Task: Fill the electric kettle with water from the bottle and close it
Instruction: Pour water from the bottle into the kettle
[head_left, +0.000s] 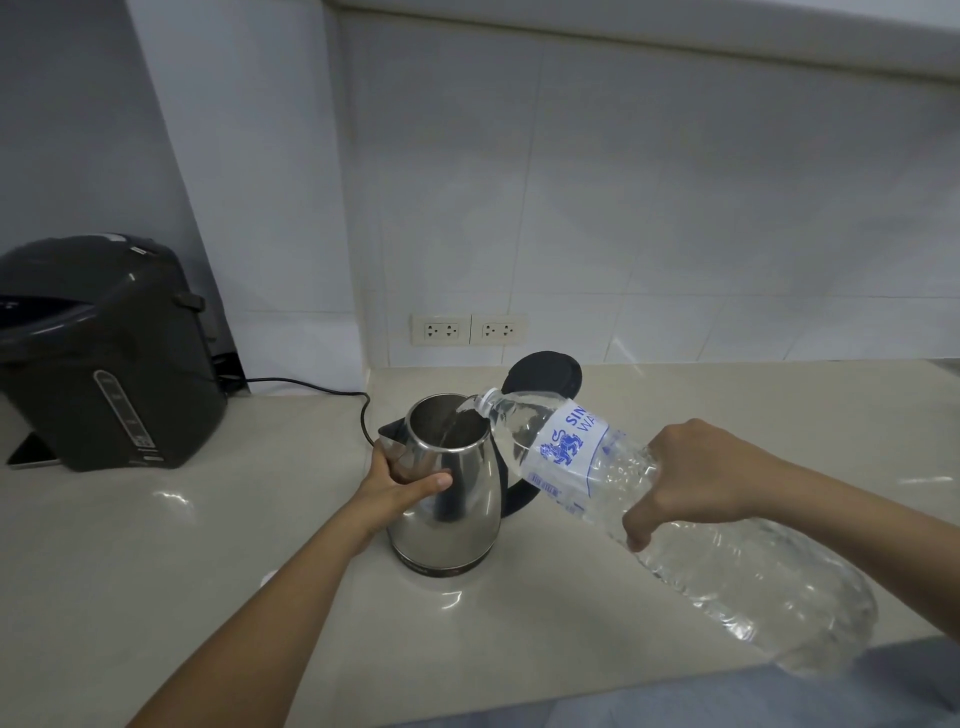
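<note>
The electric kettle (457, 499) is polished steel, mirror-bright and smooth, with a matt black plastic lid (545, 375) and handle (511, 493). The water bottle (675, 519) is thin clear plastic, ribbed and crinkled, with a glossy printed label (566, 457). The worktop (182, 545) is pale, polished stone-like, throwing back light. The hot water dispenser (104, 353) is dark, satin plastic. The wall tiles (675, 208) are glossy white.

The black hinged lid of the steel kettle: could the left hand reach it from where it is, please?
Probably yes. The left hand grips the shiny steel kettle body just below the black hinged lid, which stands open; only the tilted clear plastic water bottle neck crosses the path.
</note>
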